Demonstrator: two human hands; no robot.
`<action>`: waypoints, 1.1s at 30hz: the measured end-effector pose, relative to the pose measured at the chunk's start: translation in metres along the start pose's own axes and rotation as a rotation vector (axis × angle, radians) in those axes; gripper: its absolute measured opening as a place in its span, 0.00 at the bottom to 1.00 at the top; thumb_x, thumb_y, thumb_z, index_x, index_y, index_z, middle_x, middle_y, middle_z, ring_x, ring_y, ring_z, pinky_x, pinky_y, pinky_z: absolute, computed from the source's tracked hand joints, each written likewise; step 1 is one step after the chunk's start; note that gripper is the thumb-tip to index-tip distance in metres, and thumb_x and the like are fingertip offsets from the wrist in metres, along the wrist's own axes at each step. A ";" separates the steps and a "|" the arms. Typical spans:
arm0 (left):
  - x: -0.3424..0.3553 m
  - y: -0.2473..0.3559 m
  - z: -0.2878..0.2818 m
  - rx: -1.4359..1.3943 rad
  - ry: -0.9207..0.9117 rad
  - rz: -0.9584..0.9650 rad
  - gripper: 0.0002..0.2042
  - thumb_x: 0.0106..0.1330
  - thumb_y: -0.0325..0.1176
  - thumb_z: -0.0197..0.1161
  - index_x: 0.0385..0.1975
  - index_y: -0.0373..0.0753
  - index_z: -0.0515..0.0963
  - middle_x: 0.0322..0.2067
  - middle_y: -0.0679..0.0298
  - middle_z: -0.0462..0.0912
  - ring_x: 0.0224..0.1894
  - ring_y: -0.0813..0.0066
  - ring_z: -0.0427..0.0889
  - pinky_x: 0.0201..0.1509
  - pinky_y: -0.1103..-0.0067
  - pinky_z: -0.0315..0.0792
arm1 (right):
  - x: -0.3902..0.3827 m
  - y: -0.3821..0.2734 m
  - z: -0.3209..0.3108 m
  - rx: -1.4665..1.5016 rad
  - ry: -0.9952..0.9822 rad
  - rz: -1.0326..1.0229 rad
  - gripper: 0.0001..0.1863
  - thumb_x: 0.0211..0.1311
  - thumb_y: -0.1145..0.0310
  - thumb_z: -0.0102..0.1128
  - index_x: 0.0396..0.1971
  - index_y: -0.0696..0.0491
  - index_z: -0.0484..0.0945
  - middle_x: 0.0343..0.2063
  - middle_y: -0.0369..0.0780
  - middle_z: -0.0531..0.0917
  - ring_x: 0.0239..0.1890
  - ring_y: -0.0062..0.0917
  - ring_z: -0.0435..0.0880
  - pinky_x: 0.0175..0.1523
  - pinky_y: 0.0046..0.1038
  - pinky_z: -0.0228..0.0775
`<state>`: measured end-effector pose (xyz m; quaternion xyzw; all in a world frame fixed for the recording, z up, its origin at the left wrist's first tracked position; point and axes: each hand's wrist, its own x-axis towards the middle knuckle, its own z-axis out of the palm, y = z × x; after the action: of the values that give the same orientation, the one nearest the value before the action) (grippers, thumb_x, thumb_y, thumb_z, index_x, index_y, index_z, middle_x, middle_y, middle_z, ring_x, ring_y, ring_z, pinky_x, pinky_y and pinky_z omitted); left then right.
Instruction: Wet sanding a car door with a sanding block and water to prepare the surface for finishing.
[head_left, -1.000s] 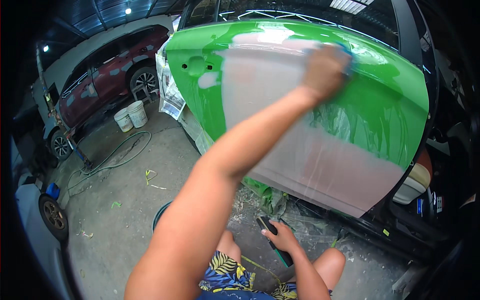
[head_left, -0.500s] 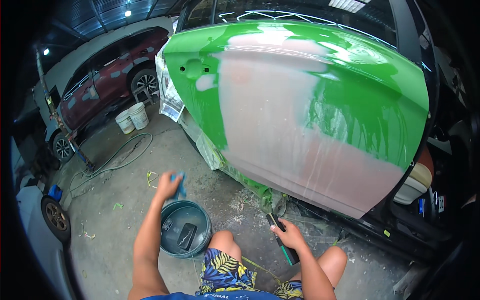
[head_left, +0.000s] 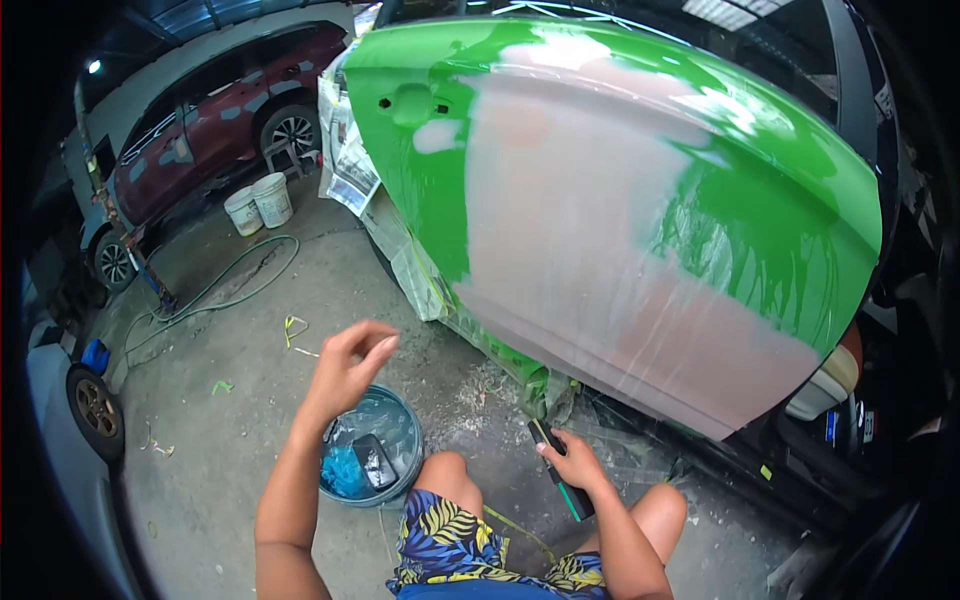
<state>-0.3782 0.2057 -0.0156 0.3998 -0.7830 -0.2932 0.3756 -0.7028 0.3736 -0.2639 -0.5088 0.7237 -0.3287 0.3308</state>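
My left hand (head_left: 352,368) hovers over the bucket's far rim, empty, with its fingers loosely bent and the thumb apart. Below it stands a dark bucket (head_left: 414,437) of water. A crumpled blue cloth (head_left: 345,470) lies inside, beside a black block-like thing (head_left: 374,461). My right hand (head_left: 574,460) is closed round a long black sanding block (head_left: 573,496) with a green edge, held low in front of the door. The green car door (head_left: 560,220) has a wide dull pinkish-grey patch, with wet streaks running down it.
Masking film and newspaper (head_left: 352,165) hang along the door's left edge. Two white buckets (head_left: 271,200), a hose (head_left: 235,270) and a maroon car (head_left: 205,120) are farther left. A wheel (head_left: 96,410) of another car is at the left edge. Tape scraps litter the concrete floor.
My left hand has let go of the blue cloth, which now lies in the bucket. My right hand keeps hold of the sanding block. The view has shifted slightly.
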 end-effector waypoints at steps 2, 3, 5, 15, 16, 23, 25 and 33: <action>0.031 0.008 0.029 0.001 -0.204 0.056 0.10 0.69 0.35 0.72 0.35 0.34 0.82 0.24 0.71 0.78 0.31 0.85 0.76 0.35 0.80 0.72 | -0.006 -0.007 -0.005 -0.037 -0.003 0.041 0.42 0.67 0.40 0.68 0.67 0.61 0.76 0.59 0.57 0.84 0.60 0.46 0.86 0.64 0.39 0.76; 0.043 -0.001 0.051 0.009 -0.320 0.092 0.09 0.67 0.34 0.72 0.33 0.35 0.81 0.22 0.71 0.76 0.30 0.84 0.76 0.35 0.79 0.72 | -0.010 -0.007 -0.004 -0.030 -0.004 0.050 0.42 0.67 0.40 0.68 0.67 0.61 0.76 0.59 0.57 0.84 0.60 0.46 0.86 0.64 0.39 0.76; 0.057 -0.027 0.102 0.165 -0.739 0.177 0.08 0.64 0.32 0.71 0.38 0.36 0.82 0.22 0.67 0.75 0.30 0.79 0.77 0.35 0.77 0.72 | -0.013 -0.011 -0.001 -0.018 0.003 0.128 0.42 0.67 0.41 0.67 0.67 0.61 0.76 0.59 0.59 0.83 0.63 0.50 0.82 0.68 0.41 0.73; 0.003 0.137 0.081 -0.672 -0.320 0.627 0.01 0.69 0.22 0.66 0.36 0.36 0.83 0.20 0.66 0.75 0.19 0.79 0.70 0.20 0.78 0.59 | -0.045 -0.006 -0.027 -0.068 0.114 0.298 0.42 0.67 0.40 0.66 0.68 0.60 0.76 0.61 0.59 0.81 0.65 0.52 0.80 0.70 0.44 0.71; -0.004 0.152 0.068 -0.718 -0.258 0.749 0.06 0.70 0.21 0.65 0.29 0.36 0.80 0.17 0.66 0.73 0.14 0.80 0.67 0.16 0.78 0.55 | -0.044 -0.006 -0.025 -0.068 0.114 0.311 0.42 0.67 0.40 0.66 0.68 0.60 0.76 0.61 0.59 0.81 0.65 0.52 0.80 0.70 0.44 0.71; -0.037 0.207 0.044 -1.208 -0.557 0.866 0.10 0.73 0.23 0.64 0.39 0.52 0.87 0.14 0.66 0.69 0.12 0.78 0.48 0.21 0.76 0.44 | -0.040 -0.007 -0.014 -0.089 0.035 0.267 0.44 0.66 0.36 0.65 0.68 0.59 0.75 0.60 0.59 0.81 0.65 0.53 0.79 0.70 0.45 0.70; -0.036 0.203 0.044 -1.230 -0.542 0.915 0.11 0.73 0.22 0.62 0.37 0.50 0.87 0.15 0.65 0.70 0.12 0.78 0.49 0.21 0.75 0.45 | -0.038 -0.007 -0.009 -0.110 0.048 0.241 0.44 0.66 0.36 0.65 0.68 0.59 0.76 0.59 0.60 0.82 0.64 0.53 0.80 0.69 0.44 0.71; -0.033 0.168 0.003 -1.105 -0.677 1.031 0.07 0.76 0.31 0.62 0.38 0.45 0.88 0.20 0.57 0.80 0.14 0.67 0.67 0.24 0.68 0.63 | -0.029 -0.025 0.001 -0.109 -0.043 0.216 0.44 0.66 0.36 0.65 0.69 0.57 0.76 0.57 0.59 0.84 0.60 0.50 0.84 0.65 0.43 0.74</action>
<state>-0.4360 0.3194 0.0985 -0.3613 -0.6820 -0.5313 0.3493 -0.6818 0.3948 -0.2400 -0.4518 0.7838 -0.2406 0.3515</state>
